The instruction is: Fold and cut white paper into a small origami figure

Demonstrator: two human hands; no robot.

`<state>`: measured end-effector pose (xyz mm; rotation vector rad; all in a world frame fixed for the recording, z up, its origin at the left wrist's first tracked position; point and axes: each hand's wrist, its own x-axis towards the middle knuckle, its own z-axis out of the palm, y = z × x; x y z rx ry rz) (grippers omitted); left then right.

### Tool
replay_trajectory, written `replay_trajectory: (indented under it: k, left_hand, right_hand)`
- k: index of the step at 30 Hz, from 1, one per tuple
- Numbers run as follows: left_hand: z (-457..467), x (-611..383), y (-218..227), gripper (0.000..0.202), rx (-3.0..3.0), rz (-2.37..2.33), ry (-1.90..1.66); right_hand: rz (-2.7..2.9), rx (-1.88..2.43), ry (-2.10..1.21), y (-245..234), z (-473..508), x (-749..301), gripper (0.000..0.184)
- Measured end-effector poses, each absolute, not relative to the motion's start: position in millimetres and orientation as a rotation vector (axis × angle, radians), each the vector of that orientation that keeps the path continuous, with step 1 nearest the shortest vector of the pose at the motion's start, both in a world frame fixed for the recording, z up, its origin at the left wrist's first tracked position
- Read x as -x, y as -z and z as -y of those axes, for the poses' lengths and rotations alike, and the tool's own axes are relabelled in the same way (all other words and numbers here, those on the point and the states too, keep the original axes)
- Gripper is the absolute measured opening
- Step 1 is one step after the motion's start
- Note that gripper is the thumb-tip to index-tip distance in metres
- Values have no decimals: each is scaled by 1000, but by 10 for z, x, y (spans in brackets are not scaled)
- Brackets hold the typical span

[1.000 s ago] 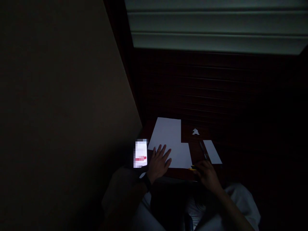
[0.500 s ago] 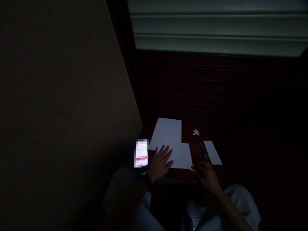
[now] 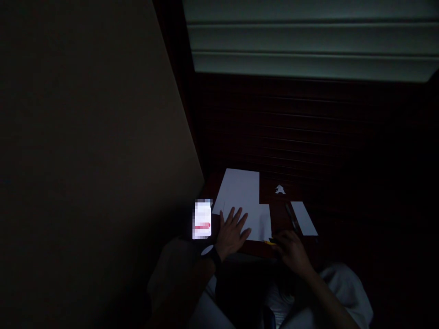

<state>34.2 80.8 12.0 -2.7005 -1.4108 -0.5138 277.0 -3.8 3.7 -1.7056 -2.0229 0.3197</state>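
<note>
My left hand [image 3: 233,232] lies flat with fingers spread on white paper [image 3: 243,189], over the lower part. In my closed right hand [image 3: 293,251] is a small yellow-and-black tool [image 3: 270,242], which reaches the paper's lower right corner. It is too dark to tell its exact kind. The paper's right edge near it looks slightly bent, with a grey shadow. Beyond my right hand lie a dark, slender pen-like item [image 3: 291,217] and a narrow white paper strip [image 3: 304,219]. A small folded white paper piece [image 3: 280,189] sits farther back.
A lit phone screen [image 3: 202,219], blurred out, is left of my left hand. The small dark table [image 3: 254,249] stands against a dark slatted panel [image 3: 274,119], with a plain wall [image 3: 103,137] on the left. My knees are below the table's front edge.
My left hand has slid slightly right on the paper. The right hand's tool tip has shifted a little left, and the paper's lower right edge now bends inward.
</note>
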Motion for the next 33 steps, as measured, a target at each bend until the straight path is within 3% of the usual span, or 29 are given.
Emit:
replay_trajectory:
  k: [7,33]
  left_hand:
    - [-814,-339,-138,63,2708,1394,514]
    - [-816,-361,-101,63,2712,1404,492]
  right_hand:
    - [2019,1670,-306,-63,54,-2736,28]
    - [2027,1674,-314,-91,9,-2618,28]
